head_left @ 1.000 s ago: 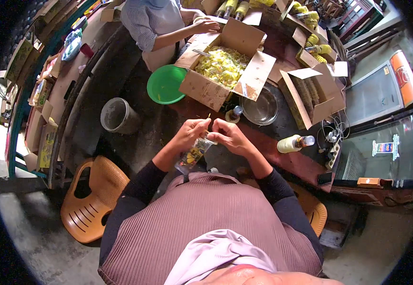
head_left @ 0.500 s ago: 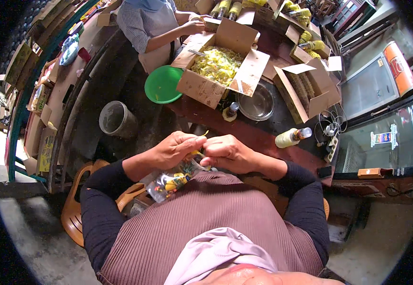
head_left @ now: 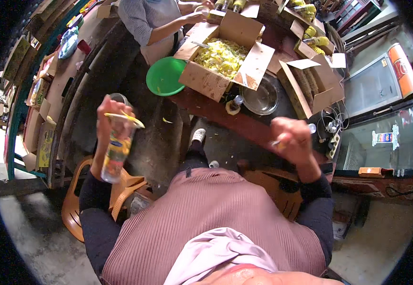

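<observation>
My left hand (head_left: 104, 121) is raised at the left, its fingers closed round the top of a clear printed plastic bag (head_left: 117, 154). The bag hangs down with a yellow band at its upper edge and coloured print on its side. Over at the right my right hand (head_left: 292, 137) is closed in a fist, blurred by motion. A small pale bit shows at its fingertips, too smeared to name. Behind that hand a bottle (head_left: 312, 128) is mostly hidden. A thin yellow strip (head_left: 167, 120) shows between my hands, above or on the dark floor.
An open cardboard box (head_left: 201, 81) full of yellow strips stands on the table beside a green basin (head_left: 161, 78) and a metal bowl (head_left: 263, 97). A small bottle (head_left: 235, 103) stands near the table edge. Another person (head_left: 152, 23) works behind. An orange plastic chair (head_left: 80, 209) is at my left.
My hands were together at my chest over the bag. They have moved apart, the left lifting the bag leftward, the right swinging out to the right. The bag now hangs more upright.
</observation>
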`<action>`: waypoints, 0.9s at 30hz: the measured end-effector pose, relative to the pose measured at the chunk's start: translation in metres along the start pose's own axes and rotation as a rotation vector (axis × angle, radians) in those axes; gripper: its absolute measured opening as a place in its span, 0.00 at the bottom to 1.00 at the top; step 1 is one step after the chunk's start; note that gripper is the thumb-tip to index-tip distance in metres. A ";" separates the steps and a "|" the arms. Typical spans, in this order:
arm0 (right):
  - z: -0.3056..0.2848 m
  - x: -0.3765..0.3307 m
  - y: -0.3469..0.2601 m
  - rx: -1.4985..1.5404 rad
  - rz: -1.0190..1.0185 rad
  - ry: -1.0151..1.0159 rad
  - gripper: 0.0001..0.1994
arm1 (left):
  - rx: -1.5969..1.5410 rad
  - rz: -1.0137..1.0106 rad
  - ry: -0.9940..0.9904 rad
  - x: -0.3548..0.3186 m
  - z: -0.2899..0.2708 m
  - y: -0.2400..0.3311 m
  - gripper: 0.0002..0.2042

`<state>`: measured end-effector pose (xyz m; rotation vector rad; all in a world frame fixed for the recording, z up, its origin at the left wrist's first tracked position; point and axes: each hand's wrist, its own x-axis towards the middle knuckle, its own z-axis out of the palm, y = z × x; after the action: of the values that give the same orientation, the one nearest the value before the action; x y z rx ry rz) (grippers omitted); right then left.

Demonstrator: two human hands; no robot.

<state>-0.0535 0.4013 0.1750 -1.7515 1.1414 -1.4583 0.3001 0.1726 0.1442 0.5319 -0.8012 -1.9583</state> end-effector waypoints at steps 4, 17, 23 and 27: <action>0.010 -0.002 0.016 -0.428 0.099 -0.101 0.18 | 0.125 0.048 -0.405 0.005 -0.003 -0.029 0.26; 0.066 -0.096 0.151 -0.498 0.643 0.034 0.07 | 0.719 0.204 -0.468 0.007 0.019 -0.119 0.35; 0.075 -0.089 0.159 -0.638 0.648 0.147 0.10 | 0.812 0.231 -0.440 0.024 0.037 -0.137 0.48; 0.078 -0.068 0.169 -0.625 0.689 0.186 0.07 | 0.954 0.303 -0.486 0.044 0.045 -0.144 0.42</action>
<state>-0.0215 0.3769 -0.0192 -1.3415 2.2017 -0.8922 0.1643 0.2001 0.0697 0.4238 -2.0228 -1.3364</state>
